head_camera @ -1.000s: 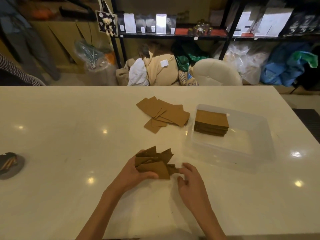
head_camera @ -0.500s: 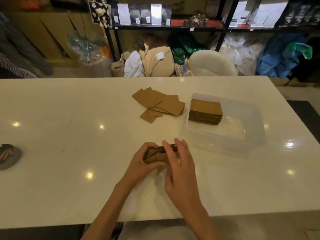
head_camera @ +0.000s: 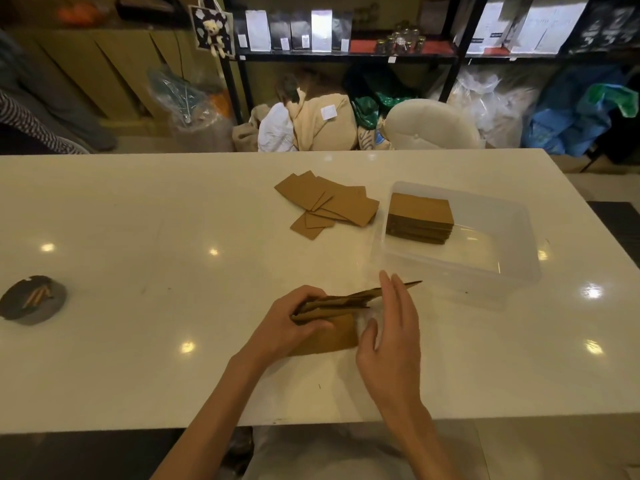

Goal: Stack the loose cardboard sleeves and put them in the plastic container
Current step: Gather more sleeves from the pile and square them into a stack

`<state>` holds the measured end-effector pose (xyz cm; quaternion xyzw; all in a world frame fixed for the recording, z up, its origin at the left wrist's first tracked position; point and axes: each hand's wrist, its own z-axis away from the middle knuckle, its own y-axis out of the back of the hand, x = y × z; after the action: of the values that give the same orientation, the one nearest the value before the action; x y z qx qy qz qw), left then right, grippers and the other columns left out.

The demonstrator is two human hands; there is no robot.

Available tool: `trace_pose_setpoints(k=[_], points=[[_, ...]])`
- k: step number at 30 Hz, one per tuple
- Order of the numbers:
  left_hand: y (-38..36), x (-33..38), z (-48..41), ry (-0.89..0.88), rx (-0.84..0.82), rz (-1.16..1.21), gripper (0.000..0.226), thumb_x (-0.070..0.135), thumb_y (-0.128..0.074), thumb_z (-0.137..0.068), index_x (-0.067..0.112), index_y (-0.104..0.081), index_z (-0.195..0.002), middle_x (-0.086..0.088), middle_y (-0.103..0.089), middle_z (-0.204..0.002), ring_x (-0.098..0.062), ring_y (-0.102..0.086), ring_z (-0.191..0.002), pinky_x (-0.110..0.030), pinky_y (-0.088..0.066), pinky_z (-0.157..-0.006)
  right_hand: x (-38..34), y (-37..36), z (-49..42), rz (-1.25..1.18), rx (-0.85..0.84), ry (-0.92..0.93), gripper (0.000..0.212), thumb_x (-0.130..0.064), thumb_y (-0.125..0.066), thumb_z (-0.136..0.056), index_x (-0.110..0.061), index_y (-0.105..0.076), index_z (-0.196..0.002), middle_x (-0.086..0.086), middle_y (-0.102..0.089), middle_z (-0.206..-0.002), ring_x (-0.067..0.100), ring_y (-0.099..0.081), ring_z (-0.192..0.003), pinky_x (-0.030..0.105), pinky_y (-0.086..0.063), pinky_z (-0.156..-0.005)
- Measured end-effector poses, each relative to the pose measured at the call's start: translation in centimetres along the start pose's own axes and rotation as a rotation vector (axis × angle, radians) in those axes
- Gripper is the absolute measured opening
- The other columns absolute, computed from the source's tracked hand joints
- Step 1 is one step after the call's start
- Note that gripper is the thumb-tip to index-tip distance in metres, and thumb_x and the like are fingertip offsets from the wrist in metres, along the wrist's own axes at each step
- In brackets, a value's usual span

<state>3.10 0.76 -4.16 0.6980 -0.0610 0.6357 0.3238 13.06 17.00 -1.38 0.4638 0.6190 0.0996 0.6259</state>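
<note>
My left hand point(head_camera: 289, 325) grips a bunch of brown cardboard sleeves point(head_camera: 341, 332) standing on edge on the white table, near the front. My right hand point(head_camera: 394, 327) has straight fingers pressed flat against the right end of that bunch. Further back, several loose sleeves point(head_camera: 329, 204) lie fanned out on the table. To their right a clear plastic container point(head_camera: 498, 268) holds a neat stack of sleeves point(head_camera: 420, 216) in its far-left corner.
A dark round object with sticks on it point(head_camera: 33, 299) lies near the table's left edge. Behind the table stand a cream chair point(head_camera: 429, 124), bags and black shelving point(head_camera: 346, 53). A striped sleeve of another person point(head_camera: 31, 126) shows at far left.
The fanned sleeves in my left hand have been squared into a tighter bunch. My right hand came from beside them to press flat on their right end.
</note>
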Motion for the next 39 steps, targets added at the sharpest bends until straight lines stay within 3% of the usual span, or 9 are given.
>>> trace_pose_setpoints(k=[5,13,17,22,25,27,30,34,39], points=[[-0.3,0.2,0.3,-0.064,-0.057,-0.030,0.034,0.040,-0.069,-0.083,0.043,-0.060,-0.116,0.023,-0.066,-0.114,-0.002,-0.065,-0.108,-0.015,-0.049,-0.093,-0.8,-1.7,1.3,-0.007,-0.274,0.185,0.078,-0.008,-0.058,-0.090,-0.040,-0.023,-0.151,-0.012,-0.018,-0.163,0.011,-0.001,-0.153,0.049,-0.027,-0.120],[0.7,-0.4,-0.2,0.021,-0.091,-0.040,0.031,0.038,-0.072,-0.087,0.042,-0.063,-0.116,0.023,-0.066,-0.113,0.000,-0.060,-0.108,-0.016,-0.049,-0.088,-1.8,-2.0,0.1,0.207,-0.077,0.139,0.082,-0.018,-0.059,-0.089,-0.024,-0.016,-0.158,0.008,-0.008,-0.166,0.035,0.003,-0.153,0.061,-0.014,-0.119],[0.8,0.1,-0.3,0.028,-0.057,0.011,0.028,0.039,-0.070,-0.086,0.039,-0.066,-0.114,0.017,-0.070,-0.112,-0.004,-0.064,-0.106,-0.017,-0.051,-0.088,-1.9,-2.0,0.6,0.241,-0.086,0.386,0.089,-0.011,-0.060,-0.085,-0.029,-0.012,-0.158,0.005,-0.007,-0.167,0.035,0.002,-0.153,0.059,-0.010,-0.119],[0.9,0.0,-0.6,0.071,-0.046,-0.001,0.034,0.037,-0.072,-0.085,0.035,-0.065,-0.119,0.021,-0.068,-0.111,0.002,-0.061,-0.105,-0.012,-0.046,-0.087,0.7,-0.9,0.6,0.257,0.005,-0.045,0.083,-0.007,-0.062,-0.086,-0.018,-0.021,-0.157,0.011,0.000,-0.166,0.034,0.012,-0.152,0.053,-0.010,-0.121],[0.3,0.3,-0.9,0.072,-0.050,-0.023,0.034,0.037,-0.072,-0.087,0.036,-0.064,-0.120,0.027,-0.066,-0.108,0.007,-0.060,-0.103,-0.006,-0.045,-0.083,1.6,-1.1,0.6,0.100,-0.143,-0.032,0.077,-0.008,-0.054,-0.096,-0.030,-0.012,-0.157,-0.004,0.016,-0.164,0.022,0.014,-0.152,0.032,-0.005,-0.122],[0.0,0.4,-1.2,0.065,-0.037,-0.034,0.033,0.036,-0.074,-0.086,0.036,-0.064,-0.118,0.029,-0.065,-0.107,0.008,-0.060,-0.101,-0.005,-0.044,-0.082,0.8,-1.2,0.6,-0.083,-0.107,-0.052,0.076,-0.006,-0.051,-0.097,-0.041,-0.013,-0.152,-0.010,0.007,-0.166,0.010,-0.006,-0.151,0.024,-0.021,-0.118],[0.1,0.4,-1.4,0.063,-0.034,-0.045,0.031,0.039,-0.074,-0.085,0.042,-0.063,-0.114,0.031,-0.064,-0.106,0.009,-0.059,-0.101,-0.004,-0.044,-0.081,1.0,-0.7,-0.6,-0.213,0.088,-0.161,0.079,0.001,-0.054,-0.094,-0.045,-0.021,-0.149,-0.015,-0.010,-0.163,0.001,-0.014,-0.144,0.023,-0.022,-0.113],[-0.3,0.3,-1.6,0.060,-0.002,-0.064,0.037,0.045,-0.074,-0.080,0.038,-0.062,-0.114,0.023,-0.065,-0.107,0.005,-0.059,-0.101,-0.010,-0.046,-0.082,0.5,-1.0,-1.0,-0.397,-0.213,-0.155,0.059,-0.008,-0.053,-0.099,-0.041,-0.031,-0.142,-0.015,-0.037,-0.147,0.005,-0.037,-0.135,0.033,-0.034,-0.116],[0.6,0.1,-1.0,0.023,0.096,-0.066,0.049,0.036,-0.078,-0.081,0.049,-0.049,-0.118,0.027,-0.057,-0.116,0.010,-0.054,-0.108,-0.003,-0.043,-0.084,1.1,-2.2,0.1,-0.152,-0.212,0.021,0.071,-0.035,-0.051,-0.100,-0.048,-0.005,-0.152,-0.019,0.003,-0.164,0.003,-0.006,-0.149,0.032,-0.018,-0.119]])
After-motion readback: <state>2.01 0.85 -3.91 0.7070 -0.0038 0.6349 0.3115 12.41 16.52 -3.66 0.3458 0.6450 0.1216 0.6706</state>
